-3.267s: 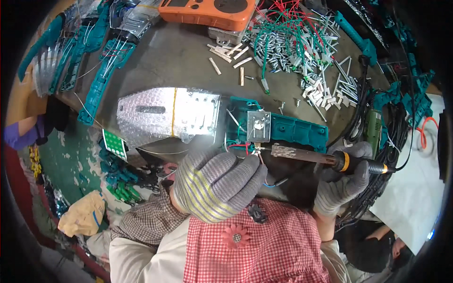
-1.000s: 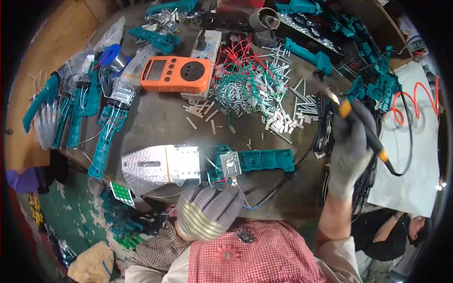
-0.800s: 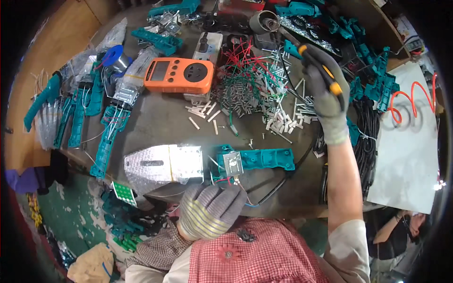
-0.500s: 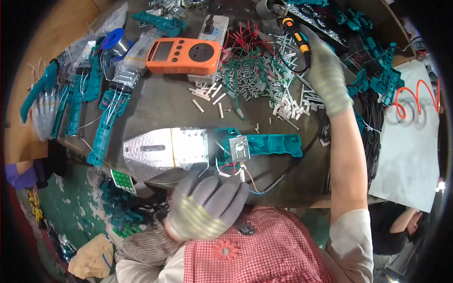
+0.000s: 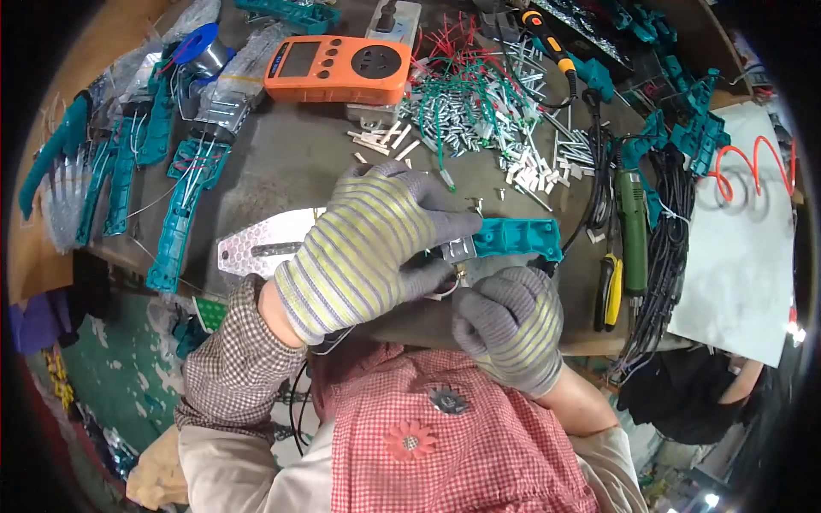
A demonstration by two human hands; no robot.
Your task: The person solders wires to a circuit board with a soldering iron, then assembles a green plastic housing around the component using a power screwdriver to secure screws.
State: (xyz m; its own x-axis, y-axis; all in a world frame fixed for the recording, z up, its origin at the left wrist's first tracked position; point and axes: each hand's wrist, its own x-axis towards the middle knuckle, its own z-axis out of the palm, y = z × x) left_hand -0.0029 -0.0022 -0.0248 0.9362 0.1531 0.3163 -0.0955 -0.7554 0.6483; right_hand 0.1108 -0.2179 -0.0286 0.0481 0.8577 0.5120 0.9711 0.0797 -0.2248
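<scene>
We see two hands in striped gray-and-yellow knit gloves above the counter point(image 5: 282, 141). The left hand point(image 5: 359, 244) lies palm down across the middle of a teal-handled assembly point(image 5: 517, 238), its forefinger and thumb reaching to either side of a small metal box point(image 5: 460, 249); we cannot tell whether they press on it. The right hand point(image 5: 511, 329) is curled at the assembly's near side, fingertips beside a pale wire point(image 5: 445, 294); we cannot tell whether the wire is pinched. The assembly lies flat on the counter in front of the wearer, its teal handle pointing right and its bubble-wrapped end point(image 5: 244, 246) pointing left, the part between mostly covered by the left hand.

Just beyond the handle we note loose screws point(image 5: 502, 195). Farther out are a heap of metal fasteners point(image 5: 462, 124), red and green wires point(image 5: 449, 85) strewn over it, and short white sticks point(image 5: 386, 137) at its left. An orange meter point(image 5: 338, 70) sits left of the heap; a soldering iron point(image 5: 547, 41) with a black-and-orange handle lies at its upper right. On the right we find a green cylindrical tool point(image 5: 632, 235), a yellow-and-black tool point(image 5: 610, 295) and bundled black cables point(image 5: 665, 248). On the left are further teal handles point(image 5: 175, 235) and a blue-flanged spool point(image 5: 205, 58).
</scene>
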